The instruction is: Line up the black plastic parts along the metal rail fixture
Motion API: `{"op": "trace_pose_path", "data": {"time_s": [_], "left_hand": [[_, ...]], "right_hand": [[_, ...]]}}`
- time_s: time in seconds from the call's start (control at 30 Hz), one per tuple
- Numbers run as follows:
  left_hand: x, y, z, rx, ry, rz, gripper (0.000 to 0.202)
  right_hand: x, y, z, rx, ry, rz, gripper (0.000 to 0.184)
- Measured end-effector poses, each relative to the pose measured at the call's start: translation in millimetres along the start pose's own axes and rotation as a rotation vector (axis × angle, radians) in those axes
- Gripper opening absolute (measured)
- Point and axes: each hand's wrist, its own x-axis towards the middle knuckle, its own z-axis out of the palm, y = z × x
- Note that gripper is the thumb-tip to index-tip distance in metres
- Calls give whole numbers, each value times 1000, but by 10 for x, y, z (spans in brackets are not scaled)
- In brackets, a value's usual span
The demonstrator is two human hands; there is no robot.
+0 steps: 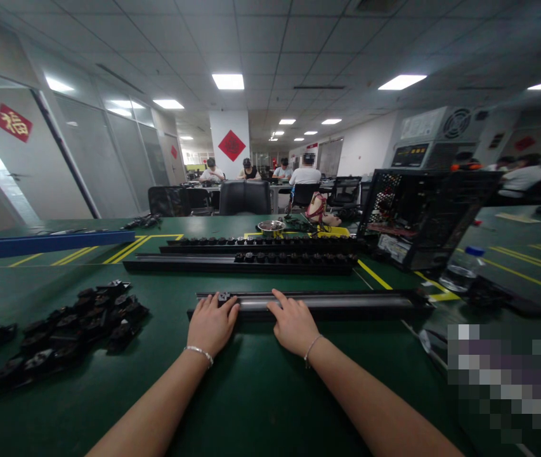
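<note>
A long black rail (346, 304) lies across the green table (251, 393) in front of me. My left hand (210, 325) rests on its left end, fingers stretched over the edge beside a small black part seated in the rail. My right hand (293, 324) lies flat on the rail a little to the right, fingers spread. Neither hand holds anything. Two more black rails (241, 261) filled with several black sockets lie farther back.
A heap of loose black sockets (68, 330) sits at the left. An open computer case (417, 216), a water bottle (460, 270) and a metal bowl (271, 226) stand beyond. A blue bar (46, 243) lies far left. People sit at desks behind.
</note>
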Motion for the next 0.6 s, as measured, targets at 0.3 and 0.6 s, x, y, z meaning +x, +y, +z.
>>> {"op": "trace_pose_path", "data": {"time_s": [0.3,0.6], "left_hand": [[14,-128,5,-14,0,-8,41],[23,-191,-2,-35,-2,-74,38]], "right_hand": [[-5,1,-32,1,-32,0,45],[-6,2,-42,6,-28,-2,44]]}}
